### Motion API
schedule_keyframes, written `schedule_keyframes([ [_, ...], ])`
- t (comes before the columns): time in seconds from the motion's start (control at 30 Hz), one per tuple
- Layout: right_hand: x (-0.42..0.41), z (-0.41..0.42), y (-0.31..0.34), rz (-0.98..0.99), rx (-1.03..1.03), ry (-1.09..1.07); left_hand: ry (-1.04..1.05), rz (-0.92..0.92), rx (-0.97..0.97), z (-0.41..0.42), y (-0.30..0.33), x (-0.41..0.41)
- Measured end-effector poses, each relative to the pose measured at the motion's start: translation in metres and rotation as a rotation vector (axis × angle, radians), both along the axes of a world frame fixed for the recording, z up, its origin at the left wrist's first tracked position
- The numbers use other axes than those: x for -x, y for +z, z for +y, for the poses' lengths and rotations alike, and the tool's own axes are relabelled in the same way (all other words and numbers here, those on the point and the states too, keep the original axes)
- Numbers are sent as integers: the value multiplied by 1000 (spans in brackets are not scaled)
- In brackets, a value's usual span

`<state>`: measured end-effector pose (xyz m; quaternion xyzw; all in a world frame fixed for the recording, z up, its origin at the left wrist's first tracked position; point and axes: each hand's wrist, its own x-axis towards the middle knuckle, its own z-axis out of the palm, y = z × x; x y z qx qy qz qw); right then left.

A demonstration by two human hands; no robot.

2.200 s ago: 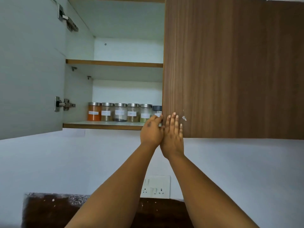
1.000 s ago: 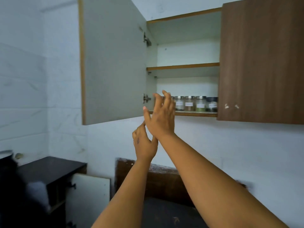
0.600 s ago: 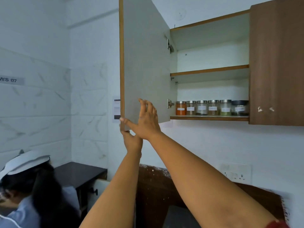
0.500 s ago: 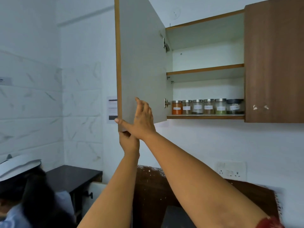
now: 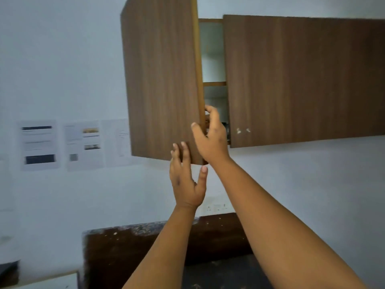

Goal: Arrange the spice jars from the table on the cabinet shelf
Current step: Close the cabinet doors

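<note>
The wall cabinet's left door [image 5: 160, 80] is swung most of the way toward shut, its brown wood front facing me. My right hand [image 5: 210, 136] grips the door's free edge near the lower corner, thumb on the front and fingers behind. My left hand [image 5: 186, 178] is flat and open, fingertips pressed on the door's lower front. Through the narrow gap [image 5: 214, 69] I see white shelves. One dark-lidded spice jar [image 5: 226, 128] barely shows behind my right hand; the other jars are hidden.
The right cabinet door [image 5: 302, 76] is shut. Printed papers [image 5: 60, 144] hang on the white wall at left. A wall socket [image 5: 216, 206] sits above a dark table backboard [image 5: 135, 236] below the cabinet.
The left door has swung from wide open to nearly shut, hiding the row of jars. Both hands went with it, the right hand shifting its hold to the door's free edge.
</note>
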<state>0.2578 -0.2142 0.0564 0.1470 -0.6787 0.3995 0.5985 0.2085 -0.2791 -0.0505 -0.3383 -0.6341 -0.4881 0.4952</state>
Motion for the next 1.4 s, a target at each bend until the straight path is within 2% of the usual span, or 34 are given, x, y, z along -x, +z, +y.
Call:
schedule_keyframes([
  [0.1,16,64,-6,-180,61,-192,131,-81,184,52,10,13],
  [0.2,39,117,-18,-380,14,-305,287,-169,349,92,18,40],
  [0.33,84,175,-35,-512,-124,-410,351,-185,411,142,24,83],
  [0.53,154,248,-38,-490,-333,-671,451,-108,437,192,37,152],
  [0.67,193,287,-30,-534,-408,-730,533,-118,439,212,34,194],
  [0.8,227,311,-31,-494,-543,-765,595,-185,440,230,26,226],
  [1.13,268,316,-44,-369,-494,-784,715,-107,396,241,22,258],
  [1.4,253,309,-33,-492,-507,-765,690,-211,499,235,34,241],
])
